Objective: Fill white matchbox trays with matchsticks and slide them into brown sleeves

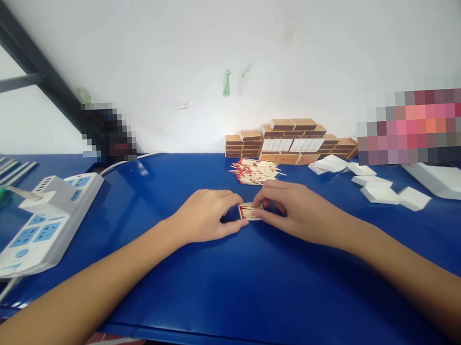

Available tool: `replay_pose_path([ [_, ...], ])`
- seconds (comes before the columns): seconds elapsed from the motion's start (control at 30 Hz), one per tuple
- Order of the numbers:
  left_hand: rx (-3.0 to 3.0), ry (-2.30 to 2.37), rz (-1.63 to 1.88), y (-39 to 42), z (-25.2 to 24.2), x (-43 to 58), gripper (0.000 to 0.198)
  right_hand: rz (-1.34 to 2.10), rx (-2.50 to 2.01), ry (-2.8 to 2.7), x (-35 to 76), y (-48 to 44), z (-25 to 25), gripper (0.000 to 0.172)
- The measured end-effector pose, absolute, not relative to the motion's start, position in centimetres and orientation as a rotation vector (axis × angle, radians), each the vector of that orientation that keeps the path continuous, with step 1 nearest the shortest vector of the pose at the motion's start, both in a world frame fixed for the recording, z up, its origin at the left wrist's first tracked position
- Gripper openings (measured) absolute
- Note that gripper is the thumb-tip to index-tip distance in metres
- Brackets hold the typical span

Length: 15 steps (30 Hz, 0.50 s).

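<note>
A small white matchbox tray (241, 212) lies on the blue table, filled with red-tipped matches (248, 210). My left hand (207, 215) grips its left end, thumb on the near side and fingers on the far side. Over the right end, my right hand (294, 210) has its thumb and index finger closed on the matches in the tray; its other fingers are curled and partly hidden. Just beyond the tray is a loose heap of matches (253, 171), with many red heads towards the left.
Stacked brown matchboxes (291, 143) stand against the white wall. Folded white card pieces (380, 190) lie to the right, near a white box-like piece (445, 182). On the left is a white power strip (44, 228) with a plugged-in adapter and cables.
</note>
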<state>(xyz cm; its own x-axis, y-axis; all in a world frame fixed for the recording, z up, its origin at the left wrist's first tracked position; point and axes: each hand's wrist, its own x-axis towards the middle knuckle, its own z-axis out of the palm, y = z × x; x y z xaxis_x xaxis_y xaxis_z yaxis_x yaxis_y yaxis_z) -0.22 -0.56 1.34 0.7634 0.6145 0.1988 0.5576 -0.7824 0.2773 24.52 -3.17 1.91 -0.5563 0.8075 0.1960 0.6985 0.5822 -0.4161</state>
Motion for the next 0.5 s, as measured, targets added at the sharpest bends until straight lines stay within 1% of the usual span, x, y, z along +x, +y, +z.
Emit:
replay_pose_path([
  [0.27, 2.769, 0.909, 0.413, -0.50, 1.32, -0.22, 0.032, 0.420, -1.179, -2.429, 24.34, -2.91, 1.33, 0.012],
  [0.5, 2.757, 0.905, 0.430, -0.44, 1.29, -0.33, 0.031, 0.573, -1.273, -2.382, 24.36, -2.80, 1.69, 0.014],
])
